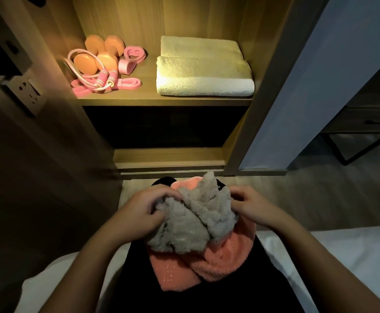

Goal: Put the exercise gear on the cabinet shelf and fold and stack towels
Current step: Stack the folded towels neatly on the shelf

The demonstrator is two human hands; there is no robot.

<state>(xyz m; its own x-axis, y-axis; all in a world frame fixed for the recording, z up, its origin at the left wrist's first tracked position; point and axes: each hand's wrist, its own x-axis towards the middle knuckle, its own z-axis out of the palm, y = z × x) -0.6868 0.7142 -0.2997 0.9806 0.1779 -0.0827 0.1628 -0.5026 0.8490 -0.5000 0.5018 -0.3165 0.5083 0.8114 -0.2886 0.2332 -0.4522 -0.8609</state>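
Observation:
A crumpled grey fluffy towel [195, 218] lies bunched on my lap, on top of a coral-pink towel [198, 269]. My left hand [146, 211] grips the grey towel's left side, and my right hand [250, 206] pinches its right edge. On the lit cabinet shelf [153, 98] two folded white towels [203, 75] are stacked at the right. At the shelf's left sit orange dumbbells [98, 55], a pink jump rope [98, 83], a pink resistance band [129, 83] and a pink grip trainer [131, 58].
A dark lower compartment [162, 127] opens below the shelf. A wall socket [27, 90] sits at the left. White bedding [333, 251] flanks my legs. A dark side table [365, 123] stands at the right on wood flooring.

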